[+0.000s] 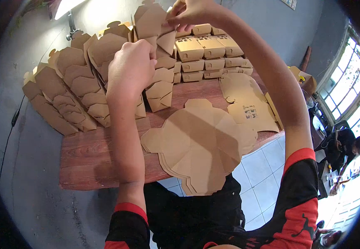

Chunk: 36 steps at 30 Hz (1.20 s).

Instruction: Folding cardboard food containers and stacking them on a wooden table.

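A folded kraft paperboard food box (150, 20) stands at the top of a nested column of such boxes at the back of the table. My right hand (187, 15) pinches its right upper edge between thumb and fingers. My left hand (131, 67) is curled at its lower left side, with most fingertips hidden from view. Below both hands, more nested boxes (159, 93) lean in the same column. Nearer to me lies a stack of flat, creased paperboard blanks (195, 140), its lower flaps jutting past the table's front edge.
Nested open boxes (74, 84) fill the left back of the wooden table (86, 165). Closed printed boxes (209, 48) are piled at the back right. Flat printed blanks (251, 102) lie below them. A lit lamp (68, 7) hangs upper left. Another person (348, 143) sits far right.
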{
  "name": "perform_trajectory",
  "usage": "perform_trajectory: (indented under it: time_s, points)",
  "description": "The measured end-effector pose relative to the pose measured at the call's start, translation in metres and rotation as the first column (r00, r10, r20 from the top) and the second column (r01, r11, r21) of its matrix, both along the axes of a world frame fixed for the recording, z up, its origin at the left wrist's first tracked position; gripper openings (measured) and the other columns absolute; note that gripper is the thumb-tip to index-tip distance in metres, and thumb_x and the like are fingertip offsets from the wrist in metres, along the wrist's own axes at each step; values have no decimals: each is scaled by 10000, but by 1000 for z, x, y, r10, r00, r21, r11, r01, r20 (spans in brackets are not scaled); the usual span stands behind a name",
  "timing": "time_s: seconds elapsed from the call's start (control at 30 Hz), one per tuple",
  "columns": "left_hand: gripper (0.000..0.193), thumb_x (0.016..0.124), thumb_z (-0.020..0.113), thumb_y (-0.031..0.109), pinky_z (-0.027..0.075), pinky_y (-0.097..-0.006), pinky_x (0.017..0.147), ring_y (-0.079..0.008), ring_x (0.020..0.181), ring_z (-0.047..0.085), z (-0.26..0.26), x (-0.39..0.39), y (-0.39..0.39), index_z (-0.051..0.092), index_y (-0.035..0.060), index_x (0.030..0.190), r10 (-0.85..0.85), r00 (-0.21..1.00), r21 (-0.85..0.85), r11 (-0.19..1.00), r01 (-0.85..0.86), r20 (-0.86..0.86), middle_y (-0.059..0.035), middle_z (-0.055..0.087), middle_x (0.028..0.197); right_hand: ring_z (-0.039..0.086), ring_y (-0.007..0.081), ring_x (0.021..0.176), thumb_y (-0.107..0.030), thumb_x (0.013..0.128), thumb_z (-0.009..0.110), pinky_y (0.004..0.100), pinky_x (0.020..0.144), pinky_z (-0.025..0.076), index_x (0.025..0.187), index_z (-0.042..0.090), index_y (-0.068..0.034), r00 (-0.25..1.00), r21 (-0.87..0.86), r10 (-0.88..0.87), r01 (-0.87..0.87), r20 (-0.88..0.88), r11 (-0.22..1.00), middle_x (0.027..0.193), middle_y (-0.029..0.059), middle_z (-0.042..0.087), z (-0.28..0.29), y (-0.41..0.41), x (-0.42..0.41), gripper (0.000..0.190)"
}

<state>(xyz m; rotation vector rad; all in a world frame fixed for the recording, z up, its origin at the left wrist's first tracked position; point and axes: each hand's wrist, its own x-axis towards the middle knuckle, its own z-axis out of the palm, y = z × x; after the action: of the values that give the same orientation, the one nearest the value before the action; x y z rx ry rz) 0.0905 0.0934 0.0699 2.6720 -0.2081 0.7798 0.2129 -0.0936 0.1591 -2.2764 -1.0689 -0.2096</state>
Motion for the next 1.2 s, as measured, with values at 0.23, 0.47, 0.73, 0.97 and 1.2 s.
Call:
perform_trajectory:
  time_s: [0.23, 0.47, 0.73, 0.97, 1.2]
  points:
    - [112, 880, 669, 21, 569, -360, 651, -217, 614, 732, -3, 10, 4, 690, -78, 930, -72, 997, -58, 996, 74, 36, -188, 714, 806, 744, 207, 795, -215, 954, 690, 327, 715, 611, 1045, 746, 63, 985, -111, -78, 61, -155, 992, 925, 138, 764, 20, 2, 13, 298]
    - [93, 895, 671, 56, 586, -458, 799, -387, 923, 723, -2, 9, 5, 729, -11, 923, -55, 998, -128, 991, 49, -42, -241, 715, 965, 748, 240, 887, -292, 1015, 643, 358, 780, 607, 1141, 722, 32, 979, -229, -116, 75, -168, 970, 1038, 144, 754, 29, -6, 16, 357]
    - [99, 914, 643, 7, 554, -322, 582, -177, 630, 723, -4, 12, 9, 678, -84, 935, -69, 997, -83, 994, 70, 21, -146, 691, 753, 751, 243, 912, -265, 1051, 559, 323, 790, 598, 1126, 678, 120, 942, 0, -240, 247, -234, 969, 1071, 177, 743, 56, -23, 12, 410]
    - [90, 918, 640, 3, 543, -330, 572, -182, 639, 709, 0, 6, 7, 685, -68, 949, -118, 992, -206, 973, 105, -49, -146, 679, 786, 740, 236, 888, -308, 1061, 552, 326, 782, 595, 1099, 728, 62, 928, -137, -122, 78, -353, 988, 1072, 174, 744, 33, -21, 19, 411]
    - [137, 923, 631, 38, 575, -373, 656, -249, 666, 738, 3, 4, 4, 708, -66, 966, -119, 989, -218, 971, 98, -85, -216, 697, 858, 738, 230, 835, -289, 1031, 610, 331, 778, 608, 1067, 731, 74, 987, -209, -68, 36, -148, 977, 933, 163, 754, 5, 5, 28, 385]
